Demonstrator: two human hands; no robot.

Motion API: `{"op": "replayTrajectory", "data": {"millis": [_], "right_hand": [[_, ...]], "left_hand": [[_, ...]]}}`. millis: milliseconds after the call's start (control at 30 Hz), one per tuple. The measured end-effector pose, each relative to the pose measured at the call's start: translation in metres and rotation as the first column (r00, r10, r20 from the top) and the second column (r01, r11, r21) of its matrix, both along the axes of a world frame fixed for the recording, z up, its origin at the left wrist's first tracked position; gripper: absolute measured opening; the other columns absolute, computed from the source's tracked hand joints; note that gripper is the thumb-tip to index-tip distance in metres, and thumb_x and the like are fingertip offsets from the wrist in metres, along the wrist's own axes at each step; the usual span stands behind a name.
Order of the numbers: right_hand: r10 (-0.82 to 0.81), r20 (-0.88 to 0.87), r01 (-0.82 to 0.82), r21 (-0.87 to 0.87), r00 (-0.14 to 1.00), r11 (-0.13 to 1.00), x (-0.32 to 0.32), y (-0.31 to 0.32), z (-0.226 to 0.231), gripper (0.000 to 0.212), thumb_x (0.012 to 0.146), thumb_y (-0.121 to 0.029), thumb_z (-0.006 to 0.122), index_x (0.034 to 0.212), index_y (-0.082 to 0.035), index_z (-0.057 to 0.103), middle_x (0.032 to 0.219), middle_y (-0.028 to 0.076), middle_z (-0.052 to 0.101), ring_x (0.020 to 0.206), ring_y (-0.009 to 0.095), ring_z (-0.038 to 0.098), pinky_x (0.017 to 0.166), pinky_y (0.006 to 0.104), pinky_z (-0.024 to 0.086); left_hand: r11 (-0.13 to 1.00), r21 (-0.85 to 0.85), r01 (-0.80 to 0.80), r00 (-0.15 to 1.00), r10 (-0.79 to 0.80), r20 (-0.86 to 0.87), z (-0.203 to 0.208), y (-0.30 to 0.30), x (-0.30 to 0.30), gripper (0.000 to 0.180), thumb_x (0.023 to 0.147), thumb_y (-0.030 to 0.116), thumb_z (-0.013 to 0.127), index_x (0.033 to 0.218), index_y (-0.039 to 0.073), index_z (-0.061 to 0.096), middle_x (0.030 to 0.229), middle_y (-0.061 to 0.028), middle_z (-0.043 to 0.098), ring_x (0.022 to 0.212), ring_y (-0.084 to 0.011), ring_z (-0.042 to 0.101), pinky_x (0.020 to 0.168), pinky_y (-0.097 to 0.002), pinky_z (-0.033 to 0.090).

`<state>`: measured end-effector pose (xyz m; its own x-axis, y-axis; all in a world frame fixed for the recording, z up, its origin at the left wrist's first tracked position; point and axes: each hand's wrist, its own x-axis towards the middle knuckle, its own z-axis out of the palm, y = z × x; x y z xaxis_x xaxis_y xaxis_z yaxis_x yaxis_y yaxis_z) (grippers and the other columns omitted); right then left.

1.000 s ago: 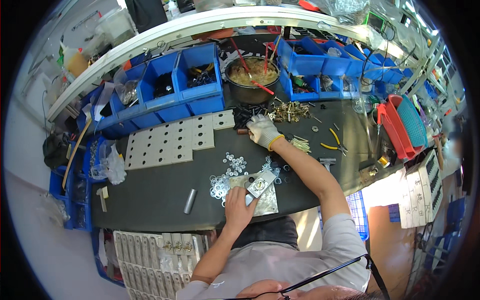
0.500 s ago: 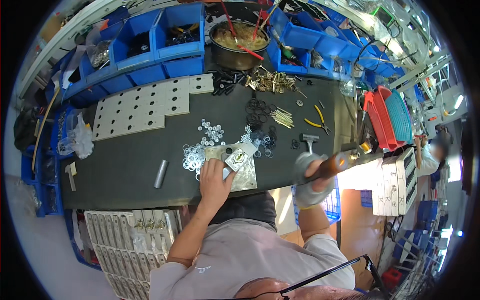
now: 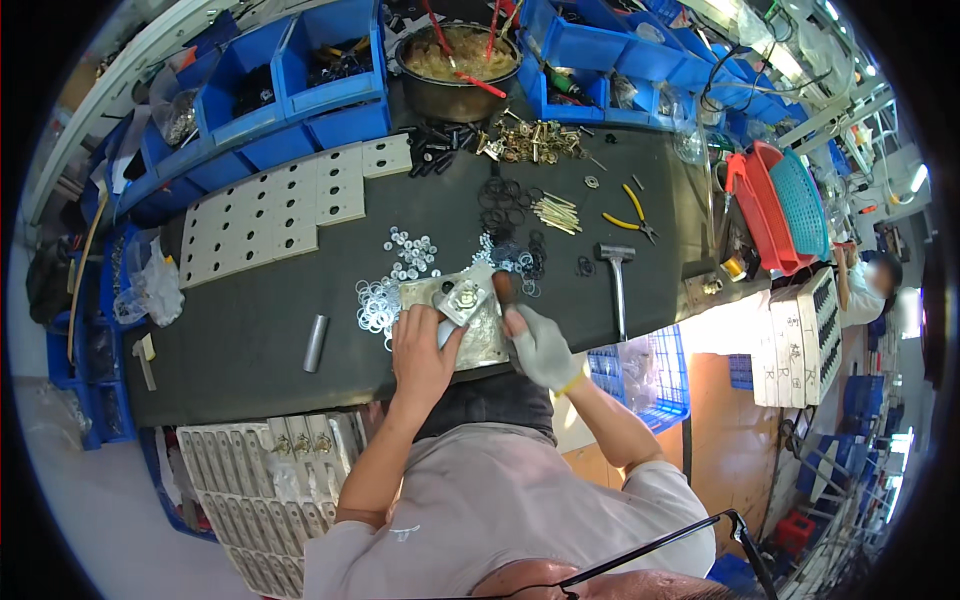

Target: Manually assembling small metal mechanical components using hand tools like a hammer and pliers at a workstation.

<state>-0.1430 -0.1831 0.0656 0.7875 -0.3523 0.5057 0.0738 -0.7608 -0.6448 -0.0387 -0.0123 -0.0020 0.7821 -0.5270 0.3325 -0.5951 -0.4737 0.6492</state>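
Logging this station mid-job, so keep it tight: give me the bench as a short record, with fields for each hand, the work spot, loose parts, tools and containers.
Left hand: bare, gripping a silver metal part
Right hand: gloved, holding a brown tool beside the part; contact unclear
Work spot: metal plate beneath the part
Loose parts: flat rings left of the plate; pale sticks beyond it
Tools lying: hammer, yellow-handled pliers, both right of the plate
Containers: pot and blue bins at the far side

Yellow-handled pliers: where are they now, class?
In the head view, the yellow-handled pliers lie right of centre on the dark tabletop, just beyond the metal hammer and right of the thin pale sticks.
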Motion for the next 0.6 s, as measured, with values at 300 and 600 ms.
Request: {"op": "replayTrajectory", "data": {"millis": [300, 600], "right_hand": [[0.636, 0.740, -0.976, 0.174, 0.218, 0.132, -0.050, -0.052, -0.140, 0.029, 0.101, -0.028, 0.054, 0.094, -0.003, 0.067, 0.064, 0.012, 0.064, 0.056, 0.030, 0.063, 0.056, 0.0412, 0.051], [0.184, -0.108, -0.121, 0.428, 0.977, 0.896, 0.031, -0.025, 0.030, 0.042, 0.110, -0.035, 0.047, 0.082, -0.004, 0.052, 0.057, 0.003, 0.052, 0.045, 0.007, 0.047, 0.043, 0.0282, 0.036]], "left_hand": [[0.999, -0.011, 0.048, 0.998, -0.048, -0.032, 0.003, -0.010, -0.002, 0.028, 0.085, 0.017, 0.077, 0.096, 0.000, 0.058, 0.096, -0.0170, 0.057, 0.093, -0.0391, 0.054, 0.082, -0.0480, 0.042], [0.998, 0.060, 0.018, 0.994, -0.011, -0.106, 0.012, 0.007, 0.004, 0.038, 0.085, 0.023, 0.079, 0.106, 0.000, 0.057, 0.103, -0.0199, 0.056, 0.103, -0.0410, 0.055, 0.088, -0.0495, 0.043]]}}
